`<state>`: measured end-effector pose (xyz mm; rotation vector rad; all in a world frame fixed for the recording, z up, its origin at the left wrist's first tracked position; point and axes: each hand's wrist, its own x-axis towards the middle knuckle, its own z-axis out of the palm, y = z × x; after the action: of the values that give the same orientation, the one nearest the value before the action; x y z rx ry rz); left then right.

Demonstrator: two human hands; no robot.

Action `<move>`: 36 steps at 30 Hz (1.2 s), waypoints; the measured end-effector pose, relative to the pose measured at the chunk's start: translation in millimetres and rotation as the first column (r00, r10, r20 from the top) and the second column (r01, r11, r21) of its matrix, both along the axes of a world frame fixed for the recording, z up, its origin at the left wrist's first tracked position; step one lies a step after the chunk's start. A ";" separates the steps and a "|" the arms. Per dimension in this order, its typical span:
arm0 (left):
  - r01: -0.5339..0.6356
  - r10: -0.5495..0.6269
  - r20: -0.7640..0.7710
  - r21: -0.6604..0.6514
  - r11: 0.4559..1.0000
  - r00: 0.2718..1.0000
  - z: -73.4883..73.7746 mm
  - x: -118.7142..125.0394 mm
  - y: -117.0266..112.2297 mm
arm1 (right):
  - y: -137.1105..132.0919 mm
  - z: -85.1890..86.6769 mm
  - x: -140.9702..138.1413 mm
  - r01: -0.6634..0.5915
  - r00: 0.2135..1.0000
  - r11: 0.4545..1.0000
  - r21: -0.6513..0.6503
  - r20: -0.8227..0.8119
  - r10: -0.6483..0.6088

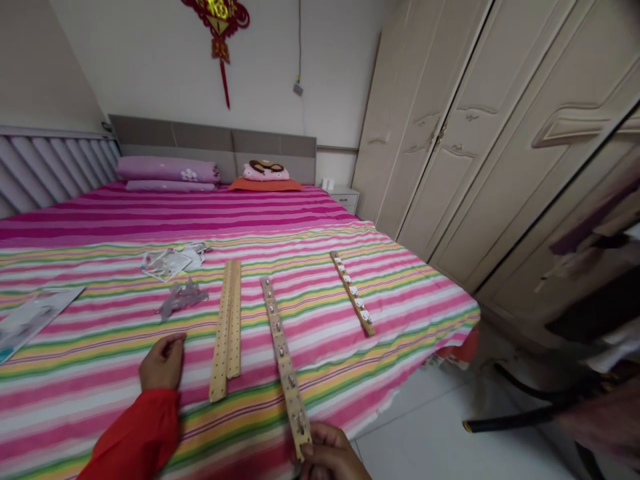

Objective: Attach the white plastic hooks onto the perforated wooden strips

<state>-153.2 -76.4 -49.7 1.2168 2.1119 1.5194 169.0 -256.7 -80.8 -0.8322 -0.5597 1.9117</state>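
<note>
My right hand [330, 457] grips the near end of a long wooden strip with metal hooks [283, 353] that lies across the striped bedsheet [100, 373]. My left hand [163, 363], in a red sleeve, rests on the sheet with its fingers curled under, and I cannot make out anything inside them. Just right of it lie two plain perforated wooden strips [227, 327] side by side. A third strip with white-capped hooks [353, 293] lies further right. A small heap of clear plastic bags [183, 297] sits beyond my left hand.
Torn packaging [170, 261] and a printed sheet [30, 320] lie on the bed's left part. Pillows [170, 172] are at the headboard. A beige wardrobe [480, 147] lines the right wall. A dark chair [540, 400] stands on the tiled floor by the bed corner.
</note>
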 end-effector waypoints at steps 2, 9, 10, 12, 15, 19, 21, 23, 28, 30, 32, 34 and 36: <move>-0.015 0.011 -0.071 -0.055 0.998 0.997 -3.9 1.4 -1.1 | 1.7 -1.8 2.3 0.062 0.997 0.998 -0.007 -0.035 -0.062; 0.001 -0.012 -0.165 -0.068 0.998 0.986 -7.6 3.0 -0.4 | 15.3 2.3 23.6 0.130 0.990 0.991 0.033 -0.056 -0.128; 0.005 -0.016 -0.172 -0.061 0.998 0.985 -8.8 2.7 -0.4 | 18.1 4.8 28.5 0.118 0.992 0.992 0.043 -0.048 -0.116; 0.006 -0.013 -0.182 -0.038 0.999 0.983 -12.1 1.8 0.1 | 24.3 9.7 38.3 0.100 0.995 0.993 0.064 -0.022 -0.098; 0.001 -0.005 -0.181 -0.022 1.000 0.983 -16.8 -0.7 2.4 | 34.8 15.8 52.7 0.155 0.987 0.984 0.092 0.020 -0.157; 0.010 -0.018 -0.178 -0.047 0.999 0.984 -15.7 -3.0 4.2 | 51.9 23.7 72.7 0.274 0.956 0.952 0.136 0.072 -0.285; 0.025 -0.033 -0.164 -0.051 0.998 0.986 -11.6 -2.3 3.4 | 61.1 27.9 83.3 0.315 0.938 0.935 0.162 0.094 -0.332; 0.033 -0.040 -0.143 -0.049 0.998 0.989 -6.8 -0.4 2.2 | 69.7 31.1 93.6 0.336 0.926 0.924 0.184 0.112 -0.359; 0.023 -0.029 -0.128 -0.054 0.998 0.991 0.2 4.1 0.3 | 84.8 33.7 113.3 0.379 0.901 0.904 0.199 0.145 -0.410; 0.022 -0.030 -0.138 -0.061 0.998 0.990 -0.4 4.1 0.4 | 88.5 33.7 118.0 0.389 0.896 0.900 0.196 0.146 -0.419; 0.014 -0.025 -0.161 -0.067 0.998 0.987 -2.5 3.0 1.0 | 91.3 33.7 121.0 0.399 0.891 0.897 0.193 0.148 -0.428; 0.006 -0.018 -0.191 -0.064 0.998 0.981 -5.6 1.4 1.8 | 93.3 33.5 122.9 0.404 0.887 0.895 0.187 0.157 -0.434; 0.017 -0.030 -0.212 -0.062 0.998 0.977 -8.9 0.1 2.5 | 94.7 32.8 124.3 0.412 0.884 0.894 0.177 0.159 -0.439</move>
<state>-153.1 -73.9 -58.6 1.4340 2.2479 1.3592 293.4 -162.0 -48.0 -0.9688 -0.5659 1.3816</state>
